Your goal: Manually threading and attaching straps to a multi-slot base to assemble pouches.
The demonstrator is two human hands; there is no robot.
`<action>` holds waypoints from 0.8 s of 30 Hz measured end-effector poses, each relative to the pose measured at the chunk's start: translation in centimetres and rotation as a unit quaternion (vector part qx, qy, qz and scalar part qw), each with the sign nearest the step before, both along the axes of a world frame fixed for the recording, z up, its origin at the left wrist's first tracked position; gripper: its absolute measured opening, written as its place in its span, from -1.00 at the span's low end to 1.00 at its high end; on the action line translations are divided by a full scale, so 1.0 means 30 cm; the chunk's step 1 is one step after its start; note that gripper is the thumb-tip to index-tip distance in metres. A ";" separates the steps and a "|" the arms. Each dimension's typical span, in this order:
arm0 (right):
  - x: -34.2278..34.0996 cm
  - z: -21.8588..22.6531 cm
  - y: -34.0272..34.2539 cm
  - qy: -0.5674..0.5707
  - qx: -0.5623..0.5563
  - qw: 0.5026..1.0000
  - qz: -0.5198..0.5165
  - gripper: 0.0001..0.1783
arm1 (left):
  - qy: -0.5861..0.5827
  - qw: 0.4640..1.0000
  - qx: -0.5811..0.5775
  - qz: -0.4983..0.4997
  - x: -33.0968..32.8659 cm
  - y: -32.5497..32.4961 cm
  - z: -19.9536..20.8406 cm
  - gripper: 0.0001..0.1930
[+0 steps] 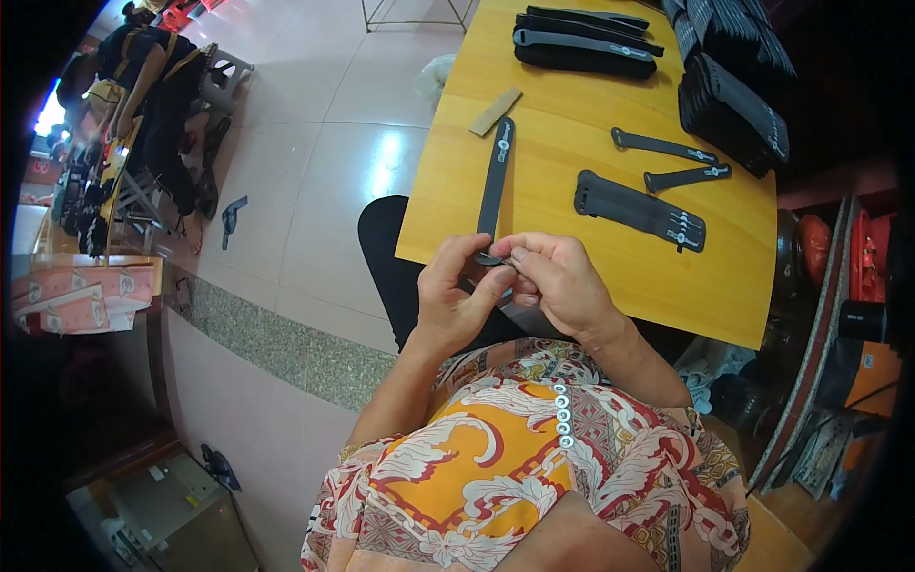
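Observation:
A long black strap [495, 181] with white print at its far end lies over the left part of the yellow table. Its near end comes off the table edge and curls between my fingers. My left hand [453, 297] is closed on that end, thumb and fingers pinching it. From the other side my right hand [564, 284] meets it, thumb and forefinger pressed together at the same end. What exactly sits between the fingertips is partly hidden. Beyond the strap's far tip lies a small tan strip [496, 112].
On the yellow table [553, 143] lie two short black straps [664, 146] [688, 177] and a flat stack of straps [640, 212]. Bundled straps [586, 50] and larger piles [732, 112] stand farther back. Another person [157, 105] sits at far left. A shelf [810, 353] stands right.

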State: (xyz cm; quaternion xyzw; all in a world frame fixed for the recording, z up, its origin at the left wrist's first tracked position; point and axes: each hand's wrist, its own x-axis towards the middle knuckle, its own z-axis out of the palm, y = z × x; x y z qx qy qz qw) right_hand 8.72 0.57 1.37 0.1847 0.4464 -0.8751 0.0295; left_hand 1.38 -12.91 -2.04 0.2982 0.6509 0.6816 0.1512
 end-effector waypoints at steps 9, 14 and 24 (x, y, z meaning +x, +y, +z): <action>-0.029 0.022 -0.011 -0.015 0.210 0.976 0.046 -0.81 | 0.126 0.987 -0.079 -0.056 -0.030 -0.037 0.030 -0.64; -0.046 -0.006 0.010 -0.047 0.056 0.997 0.040 -0.84 | 0.168 0.983 -0.078 -0.022 -0.013 -0.026 0.028 -0.64; -0.066 0.014 0.022 -0.041 -0.093 0.994 0.041 -0.76 | 0.079 0.987 0.030 0.139 0.041 0.005 -0.034 -0.65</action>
